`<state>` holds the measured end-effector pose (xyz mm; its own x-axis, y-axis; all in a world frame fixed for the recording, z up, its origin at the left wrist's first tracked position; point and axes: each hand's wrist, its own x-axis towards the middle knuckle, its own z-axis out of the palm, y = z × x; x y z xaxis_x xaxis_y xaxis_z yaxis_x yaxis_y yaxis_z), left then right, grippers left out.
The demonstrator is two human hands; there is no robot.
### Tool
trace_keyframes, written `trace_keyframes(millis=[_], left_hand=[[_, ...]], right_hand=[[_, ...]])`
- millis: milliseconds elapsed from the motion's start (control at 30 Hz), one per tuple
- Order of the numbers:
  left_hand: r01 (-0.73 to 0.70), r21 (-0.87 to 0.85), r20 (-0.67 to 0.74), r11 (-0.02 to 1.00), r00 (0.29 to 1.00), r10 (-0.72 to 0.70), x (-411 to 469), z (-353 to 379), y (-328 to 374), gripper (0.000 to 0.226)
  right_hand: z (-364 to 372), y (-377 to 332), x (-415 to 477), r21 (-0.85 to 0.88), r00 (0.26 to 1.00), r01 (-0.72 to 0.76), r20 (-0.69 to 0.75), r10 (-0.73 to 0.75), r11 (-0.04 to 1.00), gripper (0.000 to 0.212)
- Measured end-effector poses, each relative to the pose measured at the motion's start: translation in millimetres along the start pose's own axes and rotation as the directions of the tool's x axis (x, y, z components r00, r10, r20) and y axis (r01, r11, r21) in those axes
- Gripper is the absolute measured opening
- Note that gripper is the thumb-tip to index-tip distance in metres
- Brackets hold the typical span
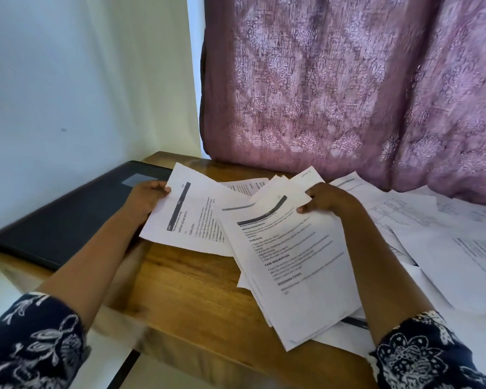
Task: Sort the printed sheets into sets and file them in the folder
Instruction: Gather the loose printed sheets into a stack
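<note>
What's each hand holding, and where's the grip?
Left hand pinches a single sheet at its header-end edge; right hand grips a fanned stack at its far end, thumb on top.

2 grips are showing. Left grip (145, 199) is holding 1 sheet (191, 220); right grip (327, 200) is pinching 1 fanned stack (292, 262), several pp., exact no. not countable. More loose sheets (446, 248) are overlapping at the right, too many to count. 1 black folder (68, 220) is lying on 1 table (194, 290). 1 curtain (348, 80) is hanging behind.
</note>
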<state>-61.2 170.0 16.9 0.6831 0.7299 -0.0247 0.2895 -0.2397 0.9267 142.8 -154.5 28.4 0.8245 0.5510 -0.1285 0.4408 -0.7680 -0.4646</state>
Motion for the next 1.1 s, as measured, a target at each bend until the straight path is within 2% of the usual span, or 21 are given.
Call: trace_keyframes(millis=[100,233,300,367,400,500,600,667,733,800,833,867,933,967,1000,1033,1100], left_hand=[[0.030,0.074,0.129,0.997,0.991,-0.039,2,-2,3,0.007],[0.055,0.050,0.286,0.997,0.956,-0.067,-1,13,12,0.010],[0.115,0.019,0.333,0.993,0.936,-0.114,-5,24,15,0.024],[0.160,0.075,0.392,0.984,0.903,-0.177,-5,34,16,0.054],[0.115,0.141,0.419,0.983,0.893,-0.165,-5,38,15,0.062],[-0.114,0.243,0.491,0.963,0.871,-0.021,-5,54,12,0.049],[-0.130,0.068,0.560,0.989,0.826,0.070,-5,64,12,0.044],[-0.152,-0.026,0.577,0.988,0.805,0.139,-2,67,18,0.038],[-0.210,-0.055,0.521,0.976,0.828,0.208,4,70,24,0.033],[-0.296,0.008,0.379,0.955,0.885,0.271,15,72,24,0.028],[-0.354,0.127,0.323,0.927,0.898,0.298,25,70,19,0.029],[-0.408,0.328,0.331,0.852,0.895,0.301,35,66,12,0.035],[-0.462,0.700,0.433,0.545,0.881,0.190,47,57,-7,0.050],[-0.483,0.775,0.471,0.407,0.871,0.136,53,54,-16,0.054],[-0.497,0.801,0.493,0.335,0.864,0.103,54,54,-22,0.056],[-0.501,0.803,0.498,0.323,0.862,0.098,51,55,-27,0.057],[-0.470,0.806,0.461,0.360,0.880,0.115,40,64,-31,0.057]], right_hand=[[6,-10,1,0.117,0.977,0.177,-0.137,-0.161,0.977,0.044],[31,-27,2,0.110,0.960,0.233,-0.182,-0.211,0.966,0.048],[49,-35,1,0.125,0.962,0.239,-0.168,-0.216,0.963,0.043],[64,-42,3,0.145,0.972,0.201,-0.153,-0.179,0.969,0.044],[70,-45,5,0.151,0.975,0.186,-0.149,-0.163,0.971,0.049],[75,-52,8,0.221,0.987,0.148,-0.089,-0.131,0.964,0.054],[67,-51,5,0.368,0.993,0.087,0.047,-0.112,0.926,0.064],[56,-42,5,0.480,0.983,0.082,0.103,-0.149,0.873,0.055],[45,-33,5,0.580,0.982,0.083,0.090,-0.165,0.811,0.042],[34,-23,5,0.616,0.996,0.085,-0.036,-0.080,0.783,0.041],[29,-17,5,0.571,0.991,0.092,-0.129,-0.021,0.816,0.042],[24,-9,6,0.473,0.975,0.074,-0.220,0.037,0.878,0.044],[14,10,7,0.291,0.933,-0.030,-0.334,0.130,0.956,0.046],[9,20,9,0.247,0.920,-0.082,-0.354,0.169,0.966,0.045],[6,30,11,0.207,0.912,-0.125,-0.360,0.194,0.970,0.045],[5,37,13,0.158,0.908,-0.152,-0.366,0.201,0.976,0.046],[11,43,16,0.101,0.913,-0.172,-0.357,0.197,0.980,0.052]])
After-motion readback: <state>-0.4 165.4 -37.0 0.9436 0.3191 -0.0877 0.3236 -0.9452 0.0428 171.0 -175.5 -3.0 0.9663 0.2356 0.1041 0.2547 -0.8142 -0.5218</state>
